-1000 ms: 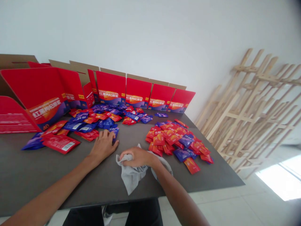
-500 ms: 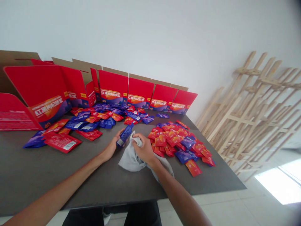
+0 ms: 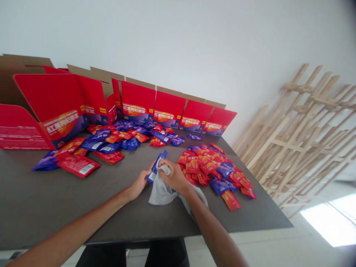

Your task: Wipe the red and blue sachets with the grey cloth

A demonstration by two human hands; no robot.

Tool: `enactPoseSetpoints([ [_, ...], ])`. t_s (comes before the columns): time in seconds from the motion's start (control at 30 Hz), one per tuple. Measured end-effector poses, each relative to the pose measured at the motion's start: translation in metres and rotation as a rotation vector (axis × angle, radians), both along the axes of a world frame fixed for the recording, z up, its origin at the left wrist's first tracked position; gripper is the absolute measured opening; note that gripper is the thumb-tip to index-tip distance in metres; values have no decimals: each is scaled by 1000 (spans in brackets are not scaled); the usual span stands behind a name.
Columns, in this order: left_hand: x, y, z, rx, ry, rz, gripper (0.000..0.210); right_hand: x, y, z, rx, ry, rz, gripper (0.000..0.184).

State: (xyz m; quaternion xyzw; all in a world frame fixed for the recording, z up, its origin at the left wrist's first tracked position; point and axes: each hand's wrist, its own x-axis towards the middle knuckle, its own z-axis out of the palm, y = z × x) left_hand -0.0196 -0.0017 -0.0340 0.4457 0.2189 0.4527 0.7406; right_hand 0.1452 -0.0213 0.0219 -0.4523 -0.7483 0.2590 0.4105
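A blue pouch (image 3: 152,175) is gripped along its left side by my left hand (image 3: 139,184), above the dark table. My right hand (image 3: 174,177) bunches a light grey cloth (image 3: 162,192) and holds it against the pouch's face, covering part of it. The cloth's loose end hangs down to the table and runs under my right forearm. Close by on the right lies a heap of red and blue pouches (image 3: 207,163). Farther back on the left spreads another pile of red and blue pouches (image 3: 116,137).
Open red cartons (image 3: 139,94) with brown inner flaps stand in a row along the wall, the nearest at the left (image 3: 50,100). The grey table (image 3: 119,218) ends in a corner at the right. Beyond it, wooden racks (image 3: 289,137) lean by the wall.
The cloth in my right hand has come onto the blue pouch, which it was beside before. Both hands sit slightly farther right and lower, and the view has shifted a little.
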Motion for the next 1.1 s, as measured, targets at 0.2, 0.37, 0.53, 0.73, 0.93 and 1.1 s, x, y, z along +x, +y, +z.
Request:
enactPoseSetpoints([
  [0.2, 2, 3, 6, -23, -56, 64, 60, -7, -7, -2, -4, -62, 203, 13],
  [0.37, 1, 1, -9, 1, -27, -55, 61, 2, 7, -5, 85, 173, -264, 15],
  [0.53, 2, 2, -7, 1, -27, -24, 59, 3, 6, -5, 74, 125, -128, 14],
  [0.73, 1, 5, 10, -71, -67, 121, 45, -7, -6, -7, -36, -114, 326, 15],
  [0.93, 3, 1, 9, -46, -85, 53, 52, -1, 8, -12, 38, 63, -178, 14],
  [1.1, 3, 1, 7, -50, -70, 31, 54, 1, 10, -14, 15, 65, -183, 15],
])
